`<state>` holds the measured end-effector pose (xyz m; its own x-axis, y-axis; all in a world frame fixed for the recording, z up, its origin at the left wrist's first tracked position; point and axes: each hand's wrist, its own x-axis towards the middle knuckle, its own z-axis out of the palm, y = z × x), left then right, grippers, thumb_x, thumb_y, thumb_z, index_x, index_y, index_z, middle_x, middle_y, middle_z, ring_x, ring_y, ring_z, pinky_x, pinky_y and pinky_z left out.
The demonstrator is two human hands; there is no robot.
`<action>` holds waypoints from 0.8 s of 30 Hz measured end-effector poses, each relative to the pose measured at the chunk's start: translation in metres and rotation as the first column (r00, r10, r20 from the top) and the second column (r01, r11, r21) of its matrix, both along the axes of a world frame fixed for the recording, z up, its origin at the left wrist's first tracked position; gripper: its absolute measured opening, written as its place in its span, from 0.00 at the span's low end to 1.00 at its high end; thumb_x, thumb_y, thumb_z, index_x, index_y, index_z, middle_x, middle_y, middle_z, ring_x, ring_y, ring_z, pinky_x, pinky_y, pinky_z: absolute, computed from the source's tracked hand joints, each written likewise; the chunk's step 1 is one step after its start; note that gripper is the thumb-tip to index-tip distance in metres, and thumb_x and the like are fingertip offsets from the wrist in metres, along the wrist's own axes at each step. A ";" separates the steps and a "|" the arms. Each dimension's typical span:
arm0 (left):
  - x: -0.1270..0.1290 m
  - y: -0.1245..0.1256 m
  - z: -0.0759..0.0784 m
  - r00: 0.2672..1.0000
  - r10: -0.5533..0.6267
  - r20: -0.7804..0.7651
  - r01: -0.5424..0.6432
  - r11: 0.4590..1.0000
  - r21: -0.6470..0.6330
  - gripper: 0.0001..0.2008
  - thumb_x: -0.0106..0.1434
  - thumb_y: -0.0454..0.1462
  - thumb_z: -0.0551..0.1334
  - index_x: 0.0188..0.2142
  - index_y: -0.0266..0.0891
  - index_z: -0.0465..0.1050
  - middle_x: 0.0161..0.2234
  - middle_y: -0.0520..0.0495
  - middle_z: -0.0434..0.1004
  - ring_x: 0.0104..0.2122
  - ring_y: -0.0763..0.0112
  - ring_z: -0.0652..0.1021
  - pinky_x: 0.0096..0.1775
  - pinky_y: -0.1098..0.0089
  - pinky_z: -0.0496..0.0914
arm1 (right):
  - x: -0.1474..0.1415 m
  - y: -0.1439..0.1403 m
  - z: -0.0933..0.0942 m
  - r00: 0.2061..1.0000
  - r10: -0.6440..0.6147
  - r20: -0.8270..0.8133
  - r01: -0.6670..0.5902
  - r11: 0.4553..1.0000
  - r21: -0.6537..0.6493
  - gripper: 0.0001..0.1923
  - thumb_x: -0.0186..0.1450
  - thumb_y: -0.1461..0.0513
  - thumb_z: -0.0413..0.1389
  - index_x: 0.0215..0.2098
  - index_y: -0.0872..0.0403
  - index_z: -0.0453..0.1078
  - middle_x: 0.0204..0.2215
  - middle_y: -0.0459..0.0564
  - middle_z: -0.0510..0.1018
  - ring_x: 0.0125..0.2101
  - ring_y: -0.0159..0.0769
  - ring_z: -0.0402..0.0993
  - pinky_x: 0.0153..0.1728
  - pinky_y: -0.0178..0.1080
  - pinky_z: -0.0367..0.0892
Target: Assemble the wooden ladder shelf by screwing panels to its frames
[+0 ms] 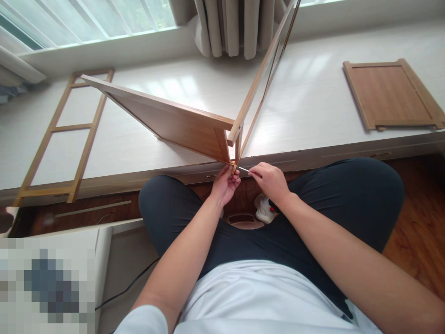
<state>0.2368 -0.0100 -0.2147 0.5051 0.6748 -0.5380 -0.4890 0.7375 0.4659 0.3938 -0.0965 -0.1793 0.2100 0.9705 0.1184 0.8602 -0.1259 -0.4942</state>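
A slatted wooden ladder-like frame stands on edge and meets a solid wooden panel in a V at the front edge of the white surface. My left hand is closed around their low front corner, fingers pinching the frame's end. From the right, my right hand pinches a thin metal tool, its tip against that corner. Whether it is a hex key or a screwdriver I cannot make out. A small metal fastener shows in the frame's upper rail.
Another ladder-like wooden frame lies at the left on the white surface. A smaller wooden panel lies flat at the right. Grey curtains hang at the back. A black cable runs at lower left.
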 end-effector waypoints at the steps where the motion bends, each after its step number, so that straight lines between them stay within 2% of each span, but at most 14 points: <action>1: 0.000 0.000 0.000 1.000 -0.001 -0.002 0.001 1.000 0.001 0.04 0.63 0.33 0.71 0.38 0.37 0.81 0.28 0.48 0.78 0.22 0.82 0.73 0.27 0.79 0.67 | -0.001 -0.001 -0.001 1.000 -0.017 -0.001 0.018 1.000 0.012 0.08 0.72 0.60 0.59 0.38 0.50 0.81 0.36 0.50 0.81 0.36 0.39 0.76 0.35 0.38 0.61; 8: 0.002 -0.001 -0.002 1.000 0.004 0.007 -0.004 1.000 0.003 0.03 0.64 0.33 0.70 0.39 0.37 0.82 0.27 0.48 0.78 0.23 0.81 0.73 0.27 0.79 0.67 | -0.004 -0.004 -0.005 0.995 -0.090 -0.045 0.092 0.995 0.050 0.08 0.71 0.58 0.59 0.38 0.49 0.81 0.38 0.49 0.82 0.38 0.40 0.77 0.35 0.39 0.62; 12: 0.002 -0.001 -0.002 1.000 0.002 0.006 -0.002 1.000 0.002 0.04 0.63 0.33 0.71 0.39 0.37 0.81 0.27 0.47 0.78 0.23 0.81 0.73 0.27 0.78 0.67 | -0.003 -0.001 -0.009 0.968 -0.101 -0.229 0.118 0.991 0.059 0.07 0.69 0.60 0.61 0.36 0.51 0.81 0.36 0.50 0.84 0.38 0.41 0.78 0.40 0.40 0.66; 14: 0.002 -0.001 -0.001 1.000 0.001 0.007 -0.001 1.000 0.003 0.04 0.63 0.33 0.71 0.39 0.37 0.81 0.27 0.47 0.78 0.22 0.80 0.73 0.27 0.78 0.67 | -0.003 0.001 -0.009 0.911 -0.123 -0.394 0.150 0.988 0.038 0.07 0.68 0.60 0.61 0.33 0.52 0.80 0.32 0.50 0.84 0.34 0.40 0.78 0.39 0.40 0.67; 16: 0.002 0.000 -0.001 1.000 0.000 0.005 0.000 1.000 0.004 0.03 0.64 0.32 0.70 0.38 0.37 0.81 0.27 0.47 0.78 0.22 0.80 0.72 0.27 0.78 0.66 | -0.004 0.002 -0.009 0.813 -0.166 -0.558 0.181 0.983 -0.029 0.08 0.66 0.58 0.62 0.31 0.53 0.80 0.27 0.48 0.83 0.28 0.38 0.76 0.34 0.40 0.68; 19: 0.002 0.000 0.000 1.000 -0.003 0.002 0.003 1.000 0.005 0.03 0.64 0.32 0.70 0.38 0.37 0.81 0.27 0.47 0.78 0.22 0.80 0.72 0.27 0.78 0.66 | -0.005 0.002 -0.008 0.681 -0.224 -0.697 0.194 0.973 -0.123 0.09 0.64 0.56 0.62 0.31 0.53 0.80 0.24 0.47 0.81 0.22 0.34 0.72 0.27 0.37 0.67; 21: 0.002 0.000 0.000 1.000 -0.006 0.001 0.006 1.000 0.005 0.03 0.63 0.33 0.71 0.38 0.37 0.81 0.27 0.47 0.78 0.22 0.80 0.72 0.27 0.78 0.66 | -0.005 0.002 -0.007 0.651 -0.236 -0.721 0.197 0.970 -0.140 0.10 0.62 0.56 0.63 0.31 0.54 0.80 0.24 0.48 0.81 0.21 0.33 0.71 0.24 0.36 0.65; 24: 0.001 0.000 0.000 1.000 -0.008 0.001 0.008 1.000 0.005 0.04 0.63 0.33 0.71 0.38 0.37 0.81 0.27 0.48 0.78 0.22 0.80 0.72 0.27 0.78 0.66 | -0.005 0.002 -0.005 0.659 -0.239 -0.714 0.200 0.970 -0.140 0.11 0.62 0.55 0.63 0.31 0.54 0.80 0.25 0.48 0.81 0.22 0.32 0.70 0.21 0.34 0.63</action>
<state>0.2382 -0.0100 -0.2143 0.5106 0.6736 -0.5343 -0.4838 0.7388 0.4691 0.3888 -0.0945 -0.1848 0.4182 0.8850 -0.2047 0.1827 -0.3027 -0.9354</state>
